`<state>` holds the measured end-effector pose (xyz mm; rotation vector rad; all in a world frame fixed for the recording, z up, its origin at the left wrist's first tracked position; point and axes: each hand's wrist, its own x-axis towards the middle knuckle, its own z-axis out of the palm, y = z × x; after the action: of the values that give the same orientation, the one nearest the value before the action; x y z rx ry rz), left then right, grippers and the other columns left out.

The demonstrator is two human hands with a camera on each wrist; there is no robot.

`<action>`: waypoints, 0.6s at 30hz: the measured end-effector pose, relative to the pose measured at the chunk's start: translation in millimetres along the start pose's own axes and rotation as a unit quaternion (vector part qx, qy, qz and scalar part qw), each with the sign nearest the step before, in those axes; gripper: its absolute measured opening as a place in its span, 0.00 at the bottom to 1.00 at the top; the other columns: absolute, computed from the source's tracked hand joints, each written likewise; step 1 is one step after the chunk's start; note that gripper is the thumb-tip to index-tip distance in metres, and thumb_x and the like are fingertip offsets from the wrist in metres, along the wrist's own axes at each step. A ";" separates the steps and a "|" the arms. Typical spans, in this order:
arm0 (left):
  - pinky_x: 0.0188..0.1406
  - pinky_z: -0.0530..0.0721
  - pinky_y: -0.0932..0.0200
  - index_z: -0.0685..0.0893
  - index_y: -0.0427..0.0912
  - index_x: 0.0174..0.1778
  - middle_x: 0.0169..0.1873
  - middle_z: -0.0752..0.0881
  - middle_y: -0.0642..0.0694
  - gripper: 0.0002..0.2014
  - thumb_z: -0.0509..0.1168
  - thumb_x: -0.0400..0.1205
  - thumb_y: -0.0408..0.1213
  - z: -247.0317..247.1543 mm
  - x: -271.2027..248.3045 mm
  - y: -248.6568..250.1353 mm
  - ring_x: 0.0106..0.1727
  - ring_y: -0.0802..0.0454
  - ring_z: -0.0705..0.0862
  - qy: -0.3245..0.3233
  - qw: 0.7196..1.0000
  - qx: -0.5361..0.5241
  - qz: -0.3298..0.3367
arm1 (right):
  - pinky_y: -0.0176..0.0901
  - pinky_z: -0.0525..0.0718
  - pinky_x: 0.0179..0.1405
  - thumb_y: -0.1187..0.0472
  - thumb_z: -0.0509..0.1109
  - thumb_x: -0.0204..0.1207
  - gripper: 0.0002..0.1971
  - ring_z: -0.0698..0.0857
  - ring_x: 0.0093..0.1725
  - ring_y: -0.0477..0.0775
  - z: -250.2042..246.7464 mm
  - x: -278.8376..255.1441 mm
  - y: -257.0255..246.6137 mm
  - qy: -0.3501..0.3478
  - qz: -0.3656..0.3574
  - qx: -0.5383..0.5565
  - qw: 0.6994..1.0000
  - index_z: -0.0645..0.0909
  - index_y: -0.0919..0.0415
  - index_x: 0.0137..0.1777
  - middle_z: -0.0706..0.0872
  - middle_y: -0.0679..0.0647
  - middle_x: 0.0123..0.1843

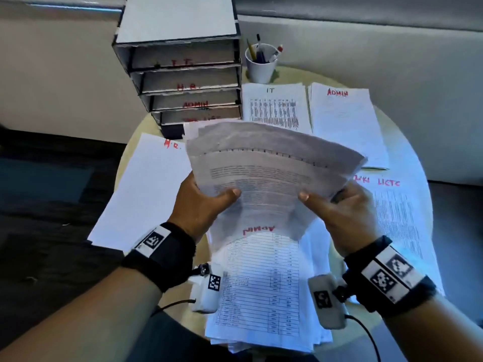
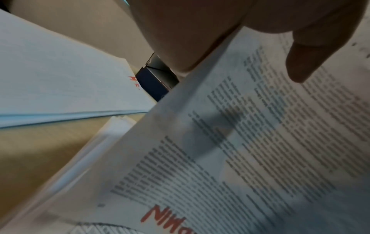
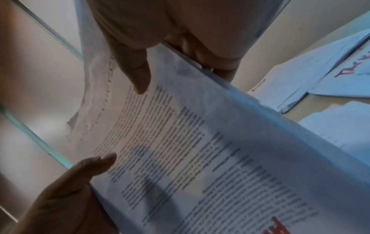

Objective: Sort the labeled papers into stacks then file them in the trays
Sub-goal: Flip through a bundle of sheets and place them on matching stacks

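Both hands hold up a thick bundle of papers (image 1: 269, 176) above the table; its top sheet reads ADMIN upside down in red. My left hand (image 1: 206, 197) grips its left edge, thumb on top. My right hand (image 1: 337, 205) grips the right edge, thumb (image 3: 138, 74) on the print. In the left wrist view my left thumb (image 2: 312, 52) lies on the printed sheet (image 2: 260, 142). Sorted stacks lie on the round table (image 1: 125, 163): HR (image 1: 146, 189), IT (image 1: 274, 105), ADMIN (image 1: 345, 121) and a task-list stack (image 1: 402, 220). The tray rack (image 1: 183, 82) carries labels IT, HR, ADMIN.
A white cup of pens (image 1: 261, 61) stands right of the rack. More printed sheets (image 1: 261, 288) lie under the held bundle at the near edge. A pale wall (image 1: 379, 61) rises behind the table; dark floor (image 1: 52, 178) lies to the left.
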<state>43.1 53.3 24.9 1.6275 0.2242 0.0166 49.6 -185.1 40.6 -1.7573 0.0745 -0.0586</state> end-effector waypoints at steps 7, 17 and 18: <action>0.54 0.90 0.49 0.88 0.47 0.56 0.49 0.93 0.51 0.20 0.80 0.67 0.38 5.3 -1.7 7.3 0.53 0.49 0.92 0.004 0.999 0.001 0.050 | 0.33 0.86 0.38 0.71 0.79 0.68 0.12 0.91 0.40 0.41 4.5 0.9 -9.8 0.028 -0.028 0.043 0.998 0.89 0.51 0.42 0.92 0.38 0.37; 0.59 0.88 0.43 0.86 0.39 0.63 0.54 0.92 0.45 0.29 0.70 0.65 0.44 15.2 -9.4 3.3 0.58 0.44 0.89 0.015 0.999 -0.020 0.029 | 0.32 0.87 0.43 0.74 0.78 0.69 0.14 0.92 0.44 0.43 8.6 -7.3 -1.5 0.027 -0.017 0.069 0.997 0.89 0.54 0.47 0.93 0.39 0.42; 0.57 0.88 0.46 0.85 0.37 0.63 0.54 0.92 0.44 0.29 0.70 0.65 0.44 14.6 -8.6 5.8 0.58 0.44 0.89 0.023 0.999 -0.027 0.036 | 0.31 0.87 0.43 0.75 0.77 0.69 0.15 0.92 0.44 0.43 8.5 -7.8 -4.0 0.029 -0.026 0.072 0.997 0.88 0.53 0.46 0.93 0.38 0.42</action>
<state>37.6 37.3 30.6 1.5818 0.1987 0.1134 42.5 -175.5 43.0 -1.6132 0.0640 -0.1495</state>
